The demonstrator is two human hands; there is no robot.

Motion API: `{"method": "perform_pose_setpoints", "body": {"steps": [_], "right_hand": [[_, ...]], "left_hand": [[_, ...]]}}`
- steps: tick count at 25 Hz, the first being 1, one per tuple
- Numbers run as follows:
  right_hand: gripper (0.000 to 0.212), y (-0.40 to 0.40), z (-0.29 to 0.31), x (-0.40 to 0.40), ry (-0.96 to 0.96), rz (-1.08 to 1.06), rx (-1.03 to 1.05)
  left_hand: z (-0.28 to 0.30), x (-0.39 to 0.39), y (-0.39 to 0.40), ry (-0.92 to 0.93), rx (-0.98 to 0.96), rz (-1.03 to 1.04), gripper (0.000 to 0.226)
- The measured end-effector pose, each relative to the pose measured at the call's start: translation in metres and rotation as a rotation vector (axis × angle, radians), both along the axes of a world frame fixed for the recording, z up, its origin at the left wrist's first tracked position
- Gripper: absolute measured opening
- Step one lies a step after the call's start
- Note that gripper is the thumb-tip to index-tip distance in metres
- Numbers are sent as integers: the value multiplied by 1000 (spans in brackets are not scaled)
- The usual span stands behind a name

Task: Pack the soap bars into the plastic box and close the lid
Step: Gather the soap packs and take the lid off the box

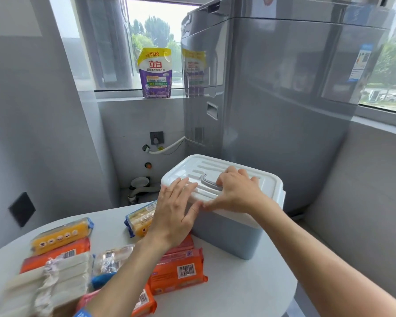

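The blue plastic box [226,232] stands at the far right of the white surface [238,291] with its white lid [249,177] on, and both hands lie on that lid: the left hand [175,211] flat at its near-left corner, fingers [183,186] released and spread, the right hand [236,191] curling its fingers by the grey handle [209,182], probably to lift the lid. Wrapped soap bars, among them an orange bar [178,271] and a yellow bar [60,235], lie unpacked on the near left, within easy reach.
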State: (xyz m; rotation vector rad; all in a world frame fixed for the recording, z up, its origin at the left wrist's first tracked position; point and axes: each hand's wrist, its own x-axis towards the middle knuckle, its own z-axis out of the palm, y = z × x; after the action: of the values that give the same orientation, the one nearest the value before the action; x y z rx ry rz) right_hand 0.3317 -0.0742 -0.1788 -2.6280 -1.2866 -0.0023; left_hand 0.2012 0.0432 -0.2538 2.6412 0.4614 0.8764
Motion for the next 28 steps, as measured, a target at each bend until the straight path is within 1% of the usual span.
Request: {"method": "perform_pose_setpoints", "body": {"steps": [3,4,6,7,8,9,10,11,12,13,14,16,17,19,21,24,26,28], "right_hand": [[84,0,8,-2,28,-15,44],[81,-3,14,0,50,-21,99],[69,-13,32,6,159,-64,257],[63,-20,41,13,226,-96,347],[58,-30,51,19,285,-134,419],[55,-41,59,26,318,-171,473],[53,-53,63,32,326,-208,507],[55,-66,63,36,331,-237,530],[58,-79,62,40,346,-256,545],[60,-91,58,42,368,-273,557],[59,-105,55,43,381,-296,565],[55,-133,48,47,388,-331,579],[54,-146,46,48,387,-350,578],[58,-160,40,50,370,-390,545],[63,-154,23,47,311,-390,437],[61,-116,-16,30,215,-314,191],[60,-83,-48,21,211,-275,57],[63,-56,-78,15,191,-234,-73]], "left_hand": [[0,-6,3,-83,-42,-37,58],[5,-8,5,-153,-59,-28,59],[17,-10,7,-311,-62,1,60],[20,-10,6,-328,-38,-14,60],[24,-9,4,-273,21,-64,62],[25,-5,-1,-151,103,-133,63],[24,1,-9,10,180,-182,63],[20,8,-18,161,240,-193,57],[15,16,-25,243,294,-166,45],[12,22,-29,256,331,-132,33],[12,28,-32,230,341,-115,25],[19,29,-29,117,331,-65,19],[27,28,-24,35,321,-3,19],[49,25,-8,-99,331,122,21],[72,17,7,-144,394,204,24],[89,2,22,-116,458,293,25],[88,-11,28,-85,485,328,27],[82,-23,37,-60,499,330,29]]}}
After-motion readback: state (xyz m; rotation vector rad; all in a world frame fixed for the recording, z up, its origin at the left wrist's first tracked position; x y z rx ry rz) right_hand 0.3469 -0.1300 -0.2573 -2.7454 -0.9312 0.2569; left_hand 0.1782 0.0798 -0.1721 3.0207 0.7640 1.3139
